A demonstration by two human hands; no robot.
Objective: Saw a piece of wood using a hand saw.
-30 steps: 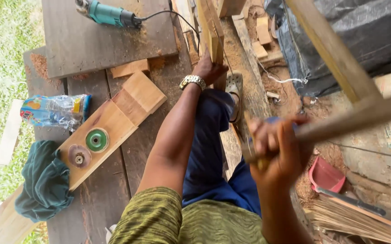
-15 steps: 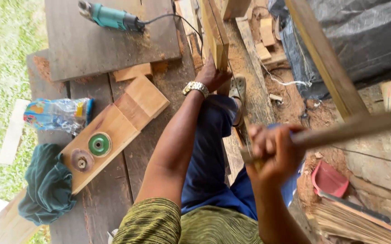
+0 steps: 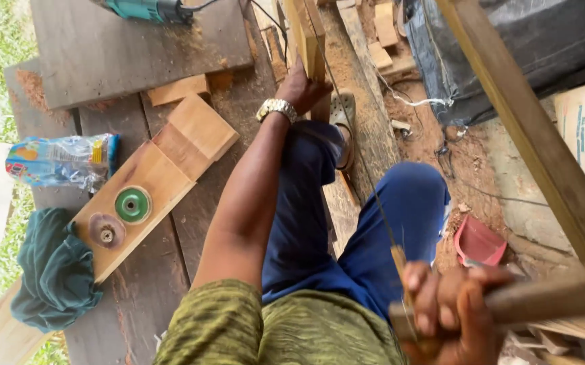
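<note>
Near the top centre of the frame, left hand clamped around an upright strip of pale wood, fingers closed on its lower end, gold-coloured wristwatch at the wrist. At lower right, right hand wrapped tight around the wooden handle of a frame saw, thin blade running up from the fist toward the wood strip, seemingly meeting it just above the left hand; exact contact point too fine to tell. Between the two hands, knees in blue trousers, one foot in a grey shoe planted just beside the strip.

To the left, on a dark plank bench: a pale board carrying a green disc and a brown disc, a crumpled plastic packet at the left edge, a dark green cloth below it, a teal power tool at the top edge. At right, a black tarp, a red scoop-shaped object on sawdust-strewn ground.

Judged risk: blade close to the left fingers, so a jump or a bind in the cut could bring teeth onto the hand or the nearby foot. Strip steadied by hand alone, no clamp seen; a twist under the stroke could pinch the thin blade or throw the cut off line.
</note>
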